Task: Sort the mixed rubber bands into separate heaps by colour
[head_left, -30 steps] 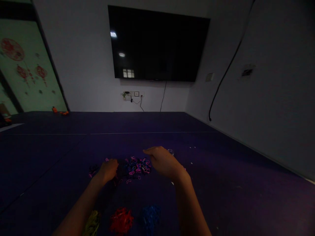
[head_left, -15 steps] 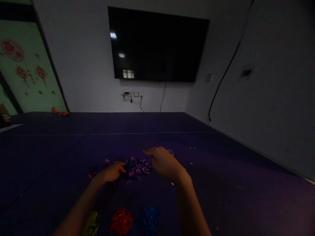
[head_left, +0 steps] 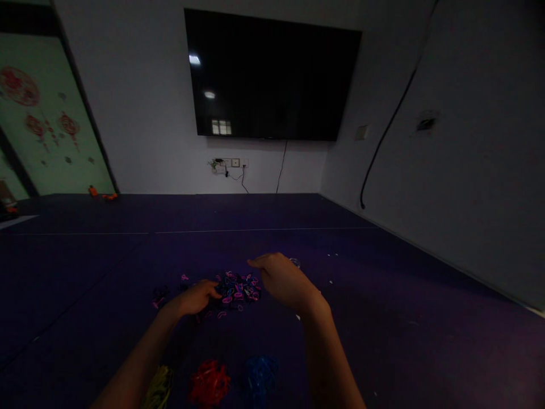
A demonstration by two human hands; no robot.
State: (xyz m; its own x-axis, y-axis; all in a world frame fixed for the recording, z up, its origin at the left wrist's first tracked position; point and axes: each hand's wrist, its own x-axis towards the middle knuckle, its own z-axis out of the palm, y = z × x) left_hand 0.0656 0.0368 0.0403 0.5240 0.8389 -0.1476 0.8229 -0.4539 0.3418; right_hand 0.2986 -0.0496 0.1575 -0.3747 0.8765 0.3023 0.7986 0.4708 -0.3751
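A loose pile of small elastic bands (head_left: 239, 289), pink, blue and dark, lies on the purple floor in front of me. My left hand (head_left: 199, 296) touches the pile's left edge, with thumb and forefinger apart; I see nothing held there. My right hand (head_left: 283, 281) hovers at the pile's right side, its back towards me. Its fingers point left and look pressed together, and whatever they may hold is hidden. Closer to me lie a red heap of bands (head_left: 209, 383), a blue heap (head_left: 260, 378) and a yellow-green heap (head_left: 158, 387), partly behind my left forearm.
A smaller dark and pink cluster of bands (head_left: 159, 296) lies left of my left hand. A clear round object (head_left: 294, 262) sits behind my right hand. White scraps (head_left: 331, 282) dot the purple floor (head_left: 404, 341). A television (head_left: 275, 76) hangs on the far wall.
The left hand's fingers have shifted very slightly right at the pile's edge. The right hand stays almost where it was. The camera view has moved a little.
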